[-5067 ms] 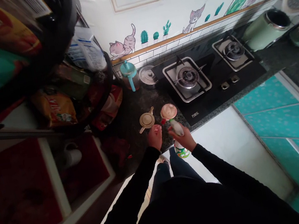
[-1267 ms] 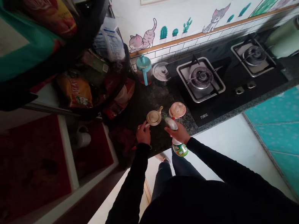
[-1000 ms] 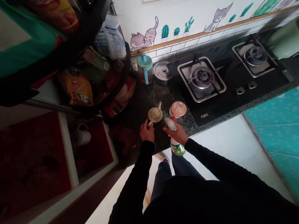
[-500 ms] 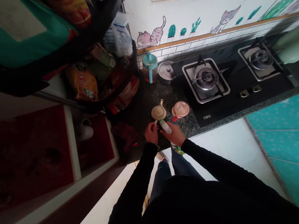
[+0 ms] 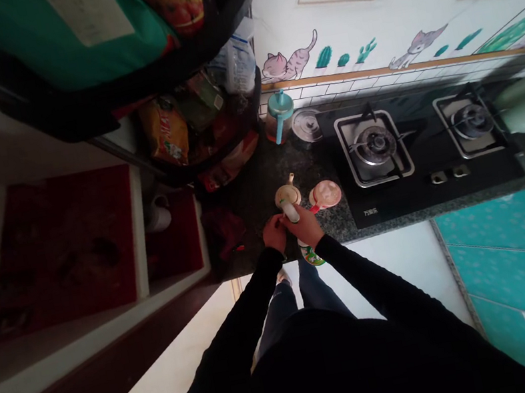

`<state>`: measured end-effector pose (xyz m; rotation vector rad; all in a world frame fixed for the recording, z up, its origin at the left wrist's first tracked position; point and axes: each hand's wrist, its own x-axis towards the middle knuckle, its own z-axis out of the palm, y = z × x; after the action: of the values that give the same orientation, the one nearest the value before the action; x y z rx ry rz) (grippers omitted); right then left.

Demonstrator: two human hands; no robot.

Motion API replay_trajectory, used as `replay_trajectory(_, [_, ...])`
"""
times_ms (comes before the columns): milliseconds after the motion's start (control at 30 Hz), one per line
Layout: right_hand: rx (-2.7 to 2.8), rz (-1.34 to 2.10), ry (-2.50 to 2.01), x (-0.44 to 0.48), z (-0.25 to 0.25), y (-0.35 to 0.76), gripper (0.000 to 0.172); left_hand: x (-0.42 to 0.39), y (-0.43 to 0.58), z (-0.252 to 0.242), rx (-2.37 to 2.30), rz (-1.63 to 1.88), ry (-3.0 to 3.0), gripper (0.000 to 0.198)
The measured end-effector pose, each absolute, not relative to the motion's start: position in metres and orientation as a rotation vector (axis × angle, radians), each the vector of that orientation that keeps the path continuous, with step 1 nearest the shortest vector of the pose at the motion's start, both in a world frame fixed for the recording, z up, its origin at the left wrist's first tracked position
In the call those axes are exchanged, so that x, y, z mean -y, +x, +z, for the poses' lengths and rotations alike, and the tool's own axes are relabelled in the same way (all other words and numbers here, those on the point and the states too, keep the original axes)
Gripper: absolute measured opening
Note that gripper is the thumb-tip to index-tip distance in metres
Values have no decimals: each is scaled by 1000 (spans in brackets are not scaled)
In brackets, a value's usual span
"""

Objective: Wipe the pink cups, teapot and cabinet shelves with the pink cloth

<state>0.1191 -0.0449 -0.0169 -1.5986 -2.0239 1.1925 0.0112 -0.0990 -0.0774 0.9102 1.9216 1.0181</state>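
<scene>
My right hand [image 5: 307, 224] is closed on a small white object [image 5: 289, 210] with a bit of green at its top. Close beside it, my left hand [image 5: 274, 232] has its fingers pressed together near the lower end of that object; what they grip is too small to tell. Just beyond both hands a beige round pot [image 5: 287, 193] with a handle stands on the dark counter, partly covered by the white object. To its right is a pink-topped cup [image 5: 327, 193] with a red handle. A green-and-white container [image 5: 312, 255] shows below my right wrist.
A pitcher [image 5: 281, 112] with a teal lid and a round metal lid [image 5: 306, 126] stand by the wall. Right of them lies a gas stove [image 5: 430, 180]. At the left, a black rack [image 5: 70, 115] of food packets overhangs the counter. Dark red cloth [image 5: 224, 232] lies left of my hands.
My hands have come closer together, and the white object now overlaps the beige pot's near edge. The whole view has shifted slightly, with the scene moving right.
</scene>
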Motion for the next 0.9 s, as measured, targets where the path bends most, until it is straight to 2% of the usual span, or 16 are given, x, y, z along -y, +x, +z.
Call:
replay_trajectory(167, [1973, 1185, -1626, 39, -12, 116, 23, 99, 12, -76, -1905, 1006, 959, 20])
replay_trajectory(333, [1748, 1455, -1519, 28, 12, 125, 28, 106, 0, -76, -1928, 996, 972, 11])
replay_trajectory(467, [1528, 1688, -1402, 19, 44, 142, 45, 108, -29, -77, -1949, 993, 1111, 29])
replay_trajectory(567, [1488, 1723, -1358, 19, 57, 151, 49, 95, -55, -78, -1972, 981, 1271, 35])
replay_trajectory(767, [1431, 1780, -1431, 31, 39, 159, 54, 40, -82, -76, -1984, 956, 1349, 36])
replay_trajectory(900, [1400, 1858, -1437, 36, 17, 161, 51, 8, -80, -72, -1913, 976, 1390, 38])
